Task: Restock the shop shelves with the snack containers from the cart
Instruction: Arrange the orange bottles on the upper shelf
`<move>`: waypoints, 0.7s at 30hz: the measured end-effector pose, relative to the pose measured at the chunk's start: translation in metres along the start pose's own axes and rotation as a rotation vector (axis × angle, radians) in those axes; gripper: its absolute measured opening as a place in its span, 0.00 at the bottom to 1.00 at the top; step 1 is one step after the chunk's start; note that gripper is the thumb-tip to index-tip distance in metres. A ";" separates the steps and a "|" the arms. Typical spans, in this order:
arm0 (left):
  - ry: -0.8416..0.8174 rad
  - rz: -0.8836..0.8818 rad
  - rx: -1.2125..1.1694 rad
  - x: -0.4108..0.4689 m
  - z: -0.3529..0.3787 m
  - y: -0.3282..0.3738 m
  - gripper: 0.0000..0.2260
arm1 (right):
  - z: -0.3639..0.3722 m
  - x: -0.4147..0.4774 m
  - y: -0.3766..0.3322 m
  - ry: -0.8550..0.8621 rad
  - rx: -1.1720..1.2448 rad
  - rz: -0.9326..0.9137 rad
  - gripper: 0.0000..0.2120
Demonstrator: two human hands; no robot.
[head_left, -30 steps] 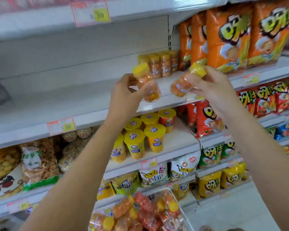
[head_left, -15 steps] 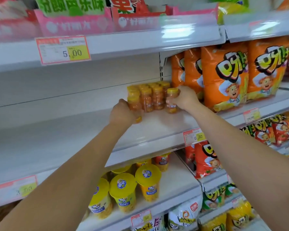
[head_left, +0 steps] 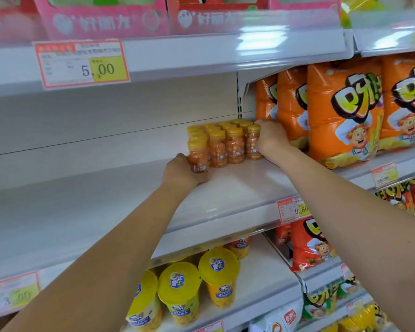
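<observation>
Standing upright in tight rows, a block of jars (head_left: 225,144) with yellow lids and orange snack pieces inside is seen on a white shelf (head_left: 225,200). At the block's near left corner, the front-left jar (head_left: 198,156) is gripped low down by the left hand (head_left: 182,172), whose thumb and fingers are curled round the jar's base. Whether that base is set flat on the shelf cannot be told, since it is hidden by the hand. At the block's right side, the right-end jar (head_left: 253,144) is held by the right hand (head_left: 271,140), whose fingers are curled over and behind it and reach the lids of the back row. Both jars are kept touching their neighbours in the block. Just to the right of the block, large orange snack bags (head_left: 340,111) are stood upright, and the right hand is pressed between them and the jars. Above and to the left of the block, a price tag marked 5.00 (head_left: 82,64) is fixed to the edge of the next shelf up, with pink cartons (head_left: 101,17) stacked over it. Below and to the right of the block, a second price tag (head_left: 294,208) is clipped to the shelf's front edge. Directly beneath the block, yellow-lidded tubs (head_left: 218,276) are lined up one level down, and red snack bags (head_left: 307,243) are packed to the right of those.
</observation>
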State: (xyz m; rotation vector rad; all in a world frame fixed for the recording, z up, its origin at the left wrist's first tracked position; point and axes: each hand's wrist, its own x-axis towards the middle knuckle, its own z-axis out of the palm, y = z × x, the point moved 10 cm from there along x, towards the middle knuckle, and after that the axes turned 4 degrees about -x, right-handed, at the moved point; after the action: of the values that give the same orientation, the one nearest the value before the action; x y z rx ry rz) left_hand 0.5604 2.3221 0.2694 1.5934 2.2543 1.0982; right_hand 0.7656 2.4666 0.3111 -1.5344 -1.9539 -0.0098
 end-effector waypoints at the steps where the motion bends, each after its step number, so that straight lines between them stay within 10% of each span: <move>1: -0.003 0.009 -0.002 0.000 0.000 0.001 0.23 | 0.001 0.000 0.000 -0.006 0.010 0.006 0.16; 7: -0.050 0.044 0.006 -0.002 0.004 0.005 0.09 | 0.000 -0.001 -0.003 -0.060 0.053 -0.022 0.24; 21: -0.105 0.074 0.126 0.003 0.017 0.006 0.19 | -0.021 -0.036 -0.016 0.007 0.080 -0.094 0.24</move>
State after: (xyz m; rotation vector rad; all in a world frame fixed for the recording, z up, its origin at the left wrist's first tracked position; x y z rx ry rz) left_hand 0.5729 2.3337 0.2620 1.7517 2.2520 0.8820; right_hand 0.7656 2.4218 0.3166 -1.3889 -1.9947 0.0234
